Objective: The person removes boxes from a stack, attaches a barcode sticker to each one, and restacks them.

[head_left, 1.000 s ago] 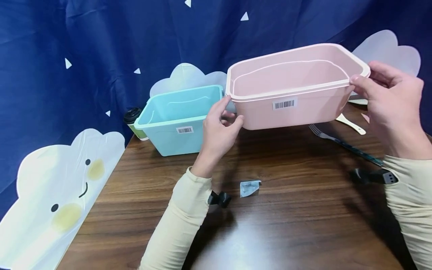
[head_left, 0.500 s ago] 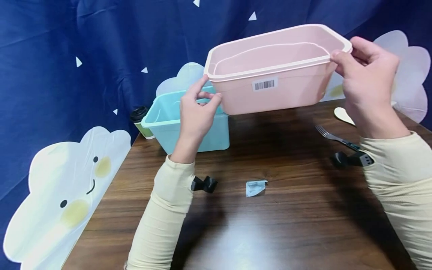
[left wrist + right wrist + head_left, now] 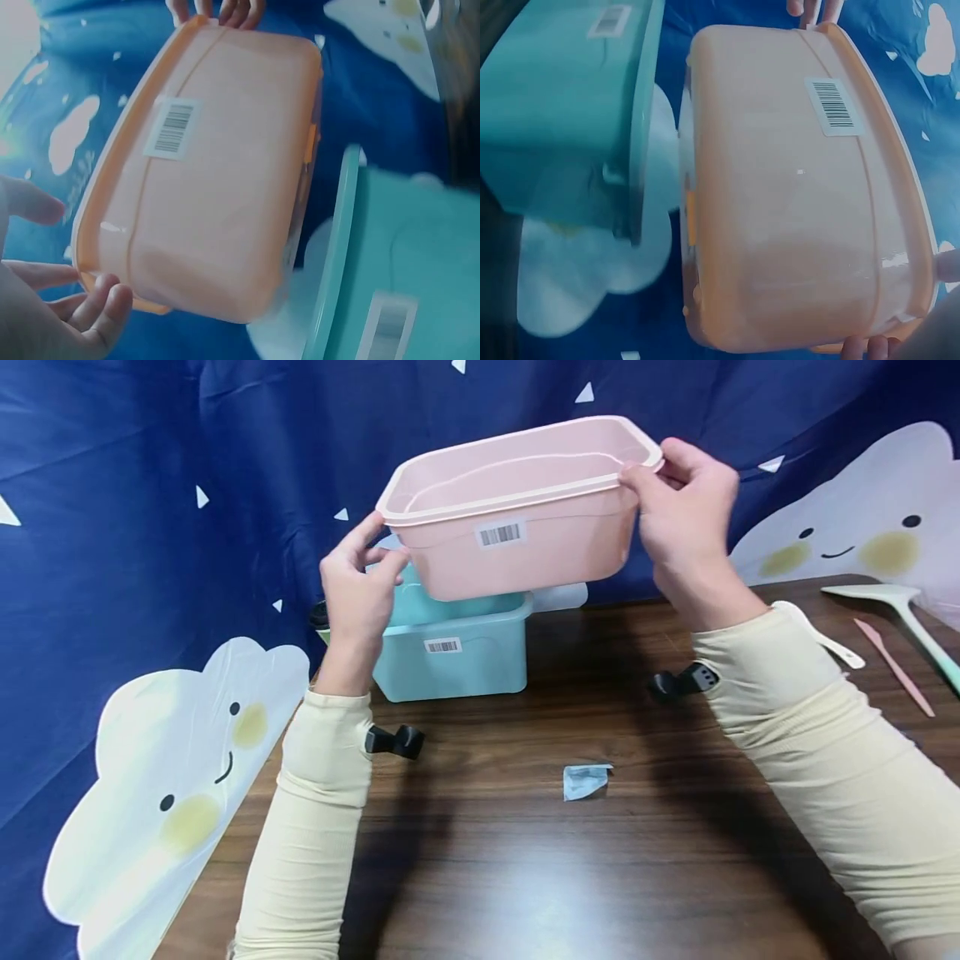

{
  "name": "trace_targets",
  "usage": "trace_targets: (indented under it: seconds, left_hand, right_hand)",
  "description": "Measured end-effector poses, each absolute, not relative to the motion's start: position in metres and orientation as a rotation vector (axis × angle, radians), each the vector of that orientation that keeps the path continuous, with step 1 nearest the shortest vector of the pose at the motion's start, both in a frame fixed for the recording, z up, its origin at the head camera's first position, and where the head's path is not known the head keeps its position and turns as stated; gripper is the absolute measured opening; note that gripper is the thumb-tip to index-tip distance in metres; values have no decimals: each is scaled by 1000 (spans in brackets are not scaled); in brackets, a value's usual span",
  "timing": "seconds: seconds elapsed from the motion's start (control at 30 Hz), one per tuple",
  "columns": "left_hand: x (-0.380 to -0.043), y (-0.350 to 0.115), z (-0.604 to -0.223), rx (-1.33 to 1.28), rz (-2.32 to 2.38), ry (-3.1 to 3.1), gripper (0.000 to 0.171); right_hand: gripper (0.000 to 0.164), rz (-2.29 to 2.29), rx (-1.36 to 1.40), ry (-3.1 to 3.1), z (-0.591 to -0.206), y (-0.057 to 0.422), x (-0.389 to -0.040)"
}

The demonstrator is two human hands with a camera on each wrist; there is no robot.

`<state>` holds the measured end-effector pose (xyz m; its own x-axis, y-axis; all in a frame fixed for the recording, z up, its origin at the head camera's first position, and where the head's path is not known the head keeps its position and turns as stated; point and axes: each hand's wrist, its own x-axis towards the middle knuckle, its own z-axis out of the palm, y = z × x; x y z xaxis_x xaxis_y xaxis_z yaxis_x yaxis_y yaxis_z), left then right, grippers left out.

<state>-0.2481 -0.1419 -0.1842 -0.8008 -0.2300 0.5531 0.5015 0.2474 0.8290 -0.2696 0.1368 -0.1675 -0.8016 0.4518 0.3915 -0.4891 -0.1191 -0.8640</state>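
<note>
Both hands hold a pink plastic bin [image 3: 540, 552] with a barcode label, up in the air and slightly tilted. Its left end is gripped by my left hand [image 3: 358, 597], fingers under the rim corner. At the right end my right hand [image 3: 690, 518] pinches the rim, thumb in front. Behind and partly below it, a turquoise bin [image 3: 480, 664] stands on the table; the pink one covers part of its opening. In the left wrist view the pink bin [image 3: 217, 165] hangs beside the turquoise bin [image 3: 420, 225], a gap between them. The pink bin's inside bottom is hidden.
A scrap of light blue paper [image 3: 585, 782] lies on the wooden table [image 3: 487, 835]. To the right are a white spoon [image 3: 825, 639], a pink knife [image 3: 892, 668] and a green-handled utensil [image 3: 911, 614]. A lidded cup [image 3: 321, 617] is mostly hidden at left.
Both hands have carried the pink bin up and to the left, from the right of the turquoise bin to above it. The turquoise bin stays on the table.
</note>
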Motion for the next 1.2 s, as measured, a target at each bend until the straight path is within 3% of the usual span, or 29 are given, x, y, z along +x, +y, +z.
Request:
trace_targets:
  seconds: [0.2, 0.43, 0.6, 0.93, 1.2]
  left_hand:
    - [-254, -166, -181, -210, -1616, -1888, 49]
    - [-261, -190, -183, -135, -1648, -1859, 51]
    - [-265, -203, -187, -115, -1660, -1853, 51]
    - [-273, -217, -205, -96, -1696, -1875, 49]
    - [-276, -222, -218, -58, -1703, -1887, 48]
  right_hand:
    - [32, 1886, 39, -1682, -168, 107, -281]
    - [51, 1903, 16, -1739, -169, 78, -291]
    - [40, 1889, 30, -1771, -174, 65, -294]
    - [33, 1851, -3, -1839, -189, 55, -301]
    - [39, 1832, -35, -1870, -199, 48, -299]
